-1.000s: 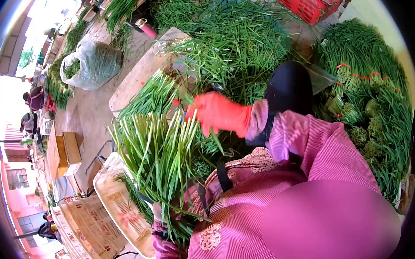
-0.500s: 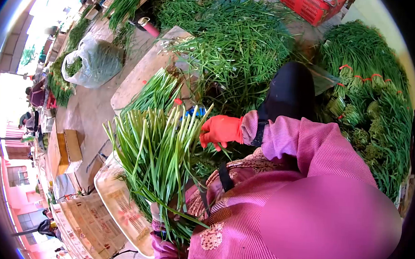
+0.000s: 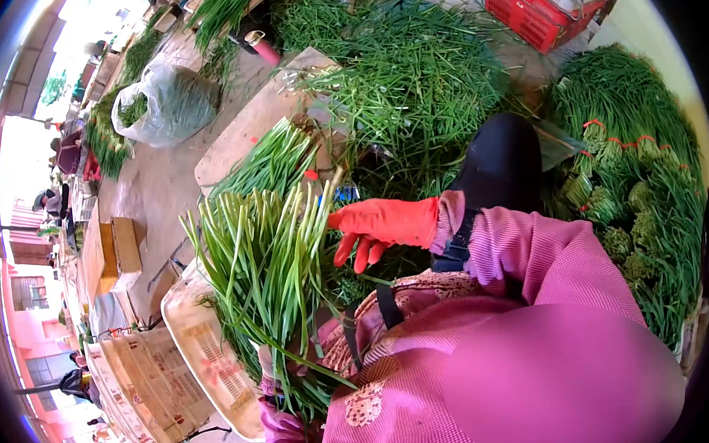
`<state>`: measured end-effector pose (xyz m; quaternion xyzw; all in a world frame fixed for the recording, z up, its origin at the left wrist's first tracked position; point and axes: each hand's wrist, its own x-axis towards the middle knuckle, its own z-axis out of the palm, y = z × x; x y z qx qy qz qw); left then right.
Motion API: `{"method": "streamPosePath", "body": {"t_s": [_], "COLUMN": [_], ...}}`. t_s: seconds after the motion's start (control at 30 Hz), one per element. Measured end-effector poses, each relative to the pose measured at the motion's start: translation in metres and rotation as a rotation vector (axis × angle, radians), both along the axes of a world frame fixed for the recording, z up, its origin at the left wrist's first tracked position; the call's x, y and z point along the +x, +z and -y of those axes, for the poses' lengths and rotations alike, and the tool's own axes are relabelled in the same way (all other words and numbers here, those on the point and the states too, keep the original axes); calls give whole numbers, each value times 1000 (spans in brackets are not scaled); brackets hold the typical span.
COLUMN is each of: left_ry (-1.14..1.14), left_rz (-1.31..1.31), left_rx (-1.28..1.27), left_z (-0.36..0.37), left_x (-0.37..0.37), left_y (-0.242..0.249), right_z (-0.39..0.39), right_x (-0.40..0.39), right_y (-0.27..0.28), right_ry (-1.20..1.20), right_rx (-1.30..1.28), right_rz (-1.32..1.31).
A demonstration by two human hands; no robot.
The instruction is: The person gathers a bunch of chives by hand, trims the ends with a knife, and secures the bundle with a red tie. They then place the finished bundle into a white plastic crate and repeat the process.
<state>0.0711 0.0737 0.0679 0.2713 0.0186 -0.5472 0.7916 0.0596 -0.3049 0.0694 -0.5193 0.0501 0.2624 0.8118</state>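
Observation:
A thick bundle of garlic chives (image 3: 269, 249) stands with its pale cut ends up and its leaves hanging down in front of me. My left hand (image 3: 268, 363) is at the bundle's lower side, closed round it, with its fingers mostly hidden by leaves. In an orange-red rubber glove, my right hand (image 3: 382, 227) is at the bundle's right edge. Its forefinger and thumb tip close on an outer stalk near the pale ends, while the other fingers curl loosely below. More chives (image 3: 269, 161) lie on a board (image 3: 233, 163) just behind the bundle.
A large heap of loose chives (image 3: 418, 72) lies ahead. Bundles tied with red bands (image 3: 623, 143) are stacked at right. A red crate (image 3: 533, 18), pink bottle (image 3: 263, 48), plastic bag (image 3: 168, 107) and pale plastic tray (image 3: 203, 350) stand around. Other people are far left.
My right hand has moved left and reaches further over the bundle's edge, its fingers more stretched out. The bundle and my left hand stay nearly in place; the view shifts slightly.

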Motion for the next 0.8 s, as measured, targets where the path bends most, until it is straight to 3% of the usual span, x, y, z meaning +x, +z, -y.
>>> {"method": "streamPosePath", "body": {"t_s": [0.13,0.27,0.33,0.4,0.57,0.63,0.67,0.73,0.77,0.8], "left_ry": [2,21,29,27,27,31,29,32,37,41], "left_rz": [-1,-6,2,-1,-1,-11,-10,-18,-22,-20], "left_rx": [-3,-9,-15,-18,-31,-34,-35,-40,-44,-47], "left_z": [-1,-5,-5,-4,-6,-5,-6,-7,-8,-9], "left_x": [-2,-6,-5,-3,-2,-3,-4,-3,-4,-5], "left_y": [0,0,1,1,2,2,1,1,1,2], "right_z": [-11,13,29,28,-31,-49,-49,-44,-37,-30], "right_x": [12,28,23,15,0,-2,-3,-4,-1,7], "right_y": [-13,-41,-43,-47,-79,-84,-86,-74,-84,-96], "right_ry": [6,-448,-405,-45,34,23,23,102,63,72], "right_rx": [29,-318,-455,-873,-594,-156,-156,-184,-170,-382], "right_rz": [37,47,75,356,326,184,185,-153,-137,-79]}}
